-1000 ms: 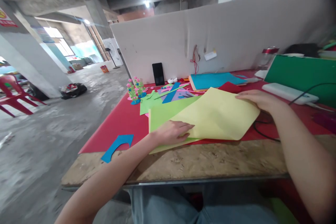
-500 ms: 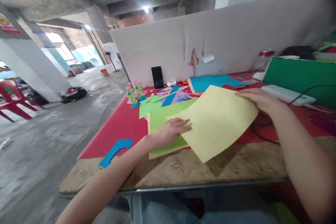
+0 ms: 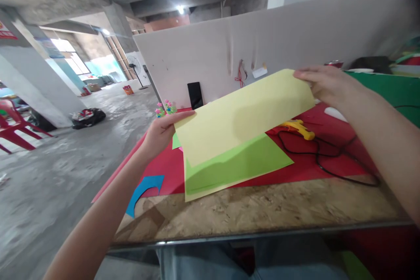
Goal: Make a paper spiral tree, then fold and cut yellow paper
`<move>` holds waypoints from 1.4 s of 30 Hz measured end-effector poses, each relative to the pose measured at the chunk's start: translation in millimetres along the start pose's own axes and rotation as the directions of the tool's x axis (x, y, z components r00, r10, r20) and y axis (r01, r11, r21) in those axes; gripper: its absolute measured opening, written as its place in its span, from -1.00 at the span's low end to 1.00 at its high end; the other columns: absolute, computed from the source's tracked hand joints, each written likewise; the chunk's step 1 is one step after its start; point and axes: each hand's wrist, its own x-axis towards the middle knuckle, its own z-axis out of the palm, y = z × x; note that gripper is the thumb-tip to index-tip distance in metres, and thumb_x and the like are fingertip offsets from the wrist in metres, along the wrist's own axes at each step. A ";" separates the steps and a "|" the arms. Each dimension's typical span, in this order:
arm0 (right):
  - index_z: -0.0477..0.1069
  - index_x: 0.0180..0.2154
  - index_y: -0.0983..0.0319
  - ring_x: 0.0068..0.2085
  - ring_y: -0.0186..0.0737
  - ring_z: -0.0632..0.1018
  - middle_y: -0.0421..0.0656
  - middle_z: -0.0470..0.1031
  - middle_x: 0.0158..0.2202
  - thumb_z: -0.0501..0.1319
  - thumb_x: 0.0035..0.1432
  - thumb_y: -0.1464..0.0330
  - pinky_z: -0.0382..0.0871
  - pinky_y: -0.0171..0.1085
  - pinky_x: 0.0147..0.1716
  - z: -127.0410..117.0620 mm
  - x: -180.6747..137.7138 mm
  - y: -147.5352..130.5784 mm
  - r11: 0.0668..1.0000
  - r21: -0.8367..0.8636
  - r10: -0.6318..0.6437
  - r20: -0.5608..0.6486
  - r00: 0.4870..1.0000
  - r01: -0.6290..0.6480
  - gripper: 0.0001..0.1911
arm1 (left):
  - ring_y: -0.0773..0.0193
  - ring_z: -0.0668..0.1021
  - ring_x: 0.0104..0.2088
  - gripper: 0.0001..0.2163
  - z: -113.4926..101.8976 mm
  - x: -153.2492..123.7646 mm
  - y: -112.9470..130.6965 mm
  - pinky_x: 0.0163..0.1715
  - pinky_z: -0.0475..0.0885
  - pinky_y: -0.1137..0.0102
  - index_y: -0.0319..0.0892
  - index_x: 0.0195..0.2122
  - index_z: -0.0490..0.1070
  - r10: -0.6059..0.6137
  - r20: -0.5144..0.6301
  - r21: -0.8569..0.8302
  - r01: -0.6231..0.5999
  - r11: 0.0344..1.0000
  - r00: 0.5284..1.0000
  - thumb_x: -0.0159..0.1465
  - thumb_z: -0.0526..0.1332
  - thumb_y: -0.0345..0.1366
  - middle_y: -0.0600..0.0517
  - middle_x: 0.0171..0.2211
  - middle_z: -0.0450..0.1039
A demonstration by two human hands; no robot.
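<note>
A pale yellow sheet of paper (image 3: pixel 243 116) is held up in the air over the table, one end in each hand. My left hand (image 3: pixel 164 129) pinches its left end, thumb laid along the upper edge. At the upper right corner my right hand (image 3: pixel 323 81) grips it with closed fingers. Beneath the raised sheet lies a green sheet (image 3: pixel 229 166) on top of another pale yellow one, whose border shows at the front and left. A cut blue paper piece (image 3: pixel 142 188) with a curved inner edge rests near my left forearm.
A yellow glue gun (image 3: pixel 300 129) and a black cable (image 3: pixel 318 157) lie on the red table cover (image 3: pixel 341 140) at the right. A black phone (image 3: pixel 196 95) leans on the white partition (image 3: pixel 197 57). Small pink-and-green paper flowers (image 3: pixel 166 107) stand at the back left.
Both hands have lifted the yellow sheet off the green one. My left hand has moved left and up and now grips its edge. The glue gun has come into view.
</note>
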 end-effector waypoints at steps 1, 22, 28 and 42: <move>0.40 -0.31 0.27 -0.49 -0.41 0.43 -0.17 0.43 -0.41 0.26 -0.07 0.39 0.28 -0.36 -0.51 1.9 -5.2 -5.0 0.999 0.023 -0.048 -0.025 0.999 0.048 -0.81 | 0.18 0.51 -0.15 -0.75 -2.4 -1.3 -1.3 -0.16 0.46 0.34 -0.13 -0.10 0.41 -0.048 -0.005 -0.059 0.047 0.997 0.999 0.23 0.06 -0.28 0.02 -0.15 0.47; 0.37 -0.39 0.19 -0.31 -0.44 0.44 -0.29 0.44 -0.31 0.20 -0.01 0.50 0.34 -0.43 -0.30 69.1 -126.1 -22.4 0.593 -0.219 -0.781 0.078 0.620 0.775 -0.89 | 0.11 0.29 0.08 -0.31 54.4 40.7 73.1 0.01 0.28 0.28 -0.11 0.13 0.03 0.213 0.296 0.069 -0.243 0.968 0.931 0.01 0.26 -0.05 -0.03 0.11 0.19; 0.39 -0.32 0.13 -0.28 -0.27 0.42 -0.21 0.39 -0.31 0.23 -0.08 0.51 0.32 -0.24 -0.30 56.9 -131.1 -17.7 0.501 -0.288 -0.833 0.097 0.545 0.816 -0.77 | 0.31 0.50 -0.33 -0.73 55.0 37.7 76.9 -0.36 0.37 0.47 -0.14 -0.07 0.30 0.289 0.302 0.178 -0.351 0.919 0.909 0.22 0.08 -0.21 0.06 -0.26 0.47; 0.40 -0.35 0.10 -0.31 -0.29 0.46 -0.30 0.49 -0.37 0.19 0.03 0.43 0.31 -0.24 -0.33 71.6 -127.7 -33.9 0.035 -0.401 -0.879 0.424 0.219 0.915 -0.88 | 0.31 0.48 -0.39 -0.77 53.5 32.2 89.5 -0.38 0.34 0.44 -0.20 -0.22 0.41 0.442 0.300 0.345 -0.528 0.776 0.845 0.28 -0.02 -0.30 0.01 -0.42 0.46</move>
